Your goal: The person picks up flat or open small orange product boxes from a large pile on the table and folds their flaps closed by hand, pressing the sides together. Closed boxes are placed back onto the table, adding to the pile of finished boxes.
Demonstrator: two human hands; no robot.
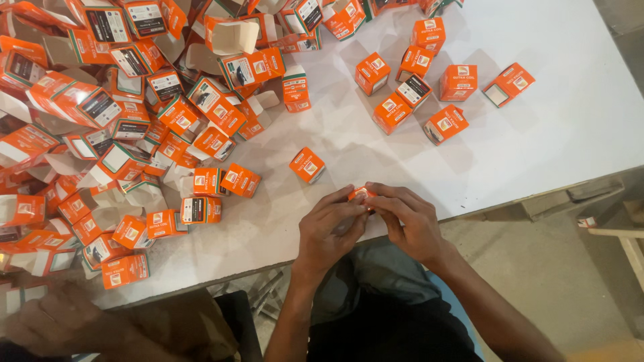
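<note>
Both hands close together at the near desk edge: left hand and right hand pinch one small orange carton between curled fingertips. Recommended: square the thin card and press flaps along their creases, not the panels. Beyond, on the white desk, closed cartons; far left, a heap of open ones.

Bare white table right of hands; dense orange carton heap crowding left.
</note>
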